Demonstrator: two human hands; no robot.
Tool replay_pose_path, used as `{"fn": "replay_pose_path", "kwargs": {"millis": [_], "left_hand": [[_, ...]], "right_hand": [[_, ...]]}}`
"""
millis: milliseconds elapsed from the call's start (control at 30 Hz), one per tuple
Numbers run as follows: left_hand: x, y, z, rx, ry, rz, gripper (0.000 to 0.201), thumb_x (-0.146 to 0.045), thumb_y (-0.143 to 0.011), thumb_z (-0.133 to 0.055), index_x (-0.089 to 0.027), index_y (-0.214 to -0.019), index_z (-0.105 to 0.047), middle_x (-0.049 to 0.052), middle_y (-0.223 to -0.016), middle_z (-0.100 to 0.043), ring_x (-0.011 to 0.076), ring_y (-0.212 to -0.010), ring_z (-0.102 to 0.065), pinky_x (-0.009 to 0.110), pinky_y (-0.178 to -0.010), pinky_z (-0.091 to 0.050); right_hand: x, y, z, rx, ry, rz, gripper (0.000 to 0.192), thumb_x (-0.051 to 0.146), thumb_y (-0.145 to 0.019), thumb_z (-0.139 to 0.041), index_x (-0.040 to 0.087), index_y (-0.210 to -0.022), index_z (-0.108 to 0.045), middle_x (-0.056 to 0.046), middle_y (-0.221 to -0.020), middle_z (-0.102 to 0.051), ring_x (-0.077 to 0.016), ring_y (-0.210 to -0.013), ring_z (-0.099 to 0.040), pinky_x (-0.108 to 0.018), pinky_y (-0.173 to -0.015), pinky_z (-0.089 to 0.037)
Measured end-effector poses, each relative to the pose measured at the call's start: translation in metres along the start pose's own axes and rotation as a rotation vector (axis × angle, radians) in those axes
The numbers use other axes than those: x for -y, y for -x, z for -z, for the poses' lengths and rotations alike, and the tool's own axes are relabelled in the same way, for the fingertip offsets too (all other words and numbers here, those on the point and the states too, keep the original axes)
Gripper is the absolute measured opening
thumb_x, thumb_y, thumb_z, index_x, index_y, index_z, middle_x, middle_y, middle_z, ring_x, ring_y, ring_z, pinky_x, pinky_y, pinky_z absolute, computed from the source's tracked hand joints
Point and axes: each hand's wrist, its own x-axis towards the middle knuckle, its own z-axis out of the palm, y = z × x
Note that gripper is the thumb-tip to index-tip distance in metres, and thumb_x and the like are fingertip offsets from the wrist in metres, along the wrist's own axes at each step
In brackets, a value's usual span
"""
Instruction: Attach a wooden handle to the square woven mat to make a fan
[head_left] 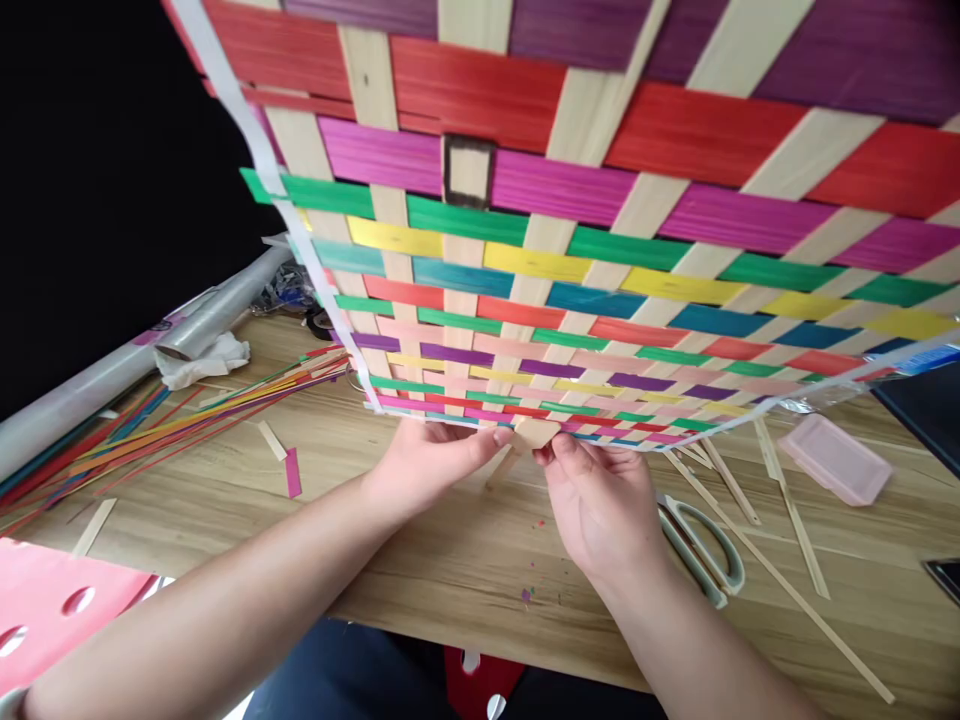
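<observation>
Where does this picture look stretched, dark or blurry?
In the head view, the woven panel looks stretched, its strips widening toward the top, possibly from the lens and closeness; in the same view, the upper-left background is nearly black, without detail, and the pink case looks slightly soft.

Head-worn view, facing forward and down from close above the worktop (465,565); the upper woven panel (562,188) appears nearest.

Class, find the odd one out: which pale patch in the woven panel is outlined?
The pale patch second from left in the magenta band; only it has a dark border.
</observation>
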Motion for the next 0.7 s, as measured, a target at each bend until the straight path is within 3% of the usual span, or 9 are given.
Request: {"fn": "replay_pose_path", "kwargs": {"millis": [233,367,467,700], "left_hand": [[0.000,-0.002,-0.002,0.013,0.006,0.001,0.045,-0.032,-0.074,-0.077,-0.018,-0.114,-0.064,0.010,-0.117,-0.070,0.0243,-0.107,-0.067,0.037,-0.093,-0.055],[0.006,-0.005,-0.006,0.070,-0.151,0.080,0.032,-0.031,-0.073,-0.077,-0.016,-0.100,-0.068,0.010,-0.098,-0.074,0.0208,-0.088,-0.070,0.034,-0.081,-0.057],[0.008,-0.007,-0.011,0.100,-0.061,0.119,0.021,-0.032,-0.075,-0.075,-0.016,-0.088,-0.069,0.006,-0.083,-0.074,0.0176,-0.076,-0.069,0.032,-0.074,-0.057],[0.004,-0.011,-0.012,0.070,0.070,0.198,0.019,-0.027,-0.069,-0.081,-0.014,-0.072,-0.066,0.002,-0.075,-0.072,0.0134,-0.066,-0.067,0.028,-0.069,-0.057]], "right_hand": [[0.000,-0.005,-0.001,-0.009,0.013,-0.008,0.019,0.029,-0.069,-0.082,0.030,-0.086,-0.073,0.001,-0.095,-0.072,-0.0178,-0.087,-0.062,-0.031,-0.067,-0.048],[0.001,-0.009,0.000,-0.028,0.007,-0.004,0.018,0.030,-0.069,-0.081,0.029,-0.084,-0.071,0.002,-0.094,-0.071,-0.0167,-0.084,-0.060,-0.032,-0.067,-0.047],[0.001,-0.011,0.001,-0.074,-0.023,-0.009,0.021,0.028,-0.066,-0.083,0.026,-0.082,-0.070,0.001,-0.085,-0.069,-0.0147,-0.074,-0.057,-0.030,-0.061,-0.045],[-0.002,-0.016,0.005,-0.058,-0.024,0.020,0.022,0.026,-0.068,-0.082,0.025,-0.086,-0.069,0.000,-0.092,-0.070,-0.0146,-0.079,-0.058,-0.028,-0.064,-0.045]]}}
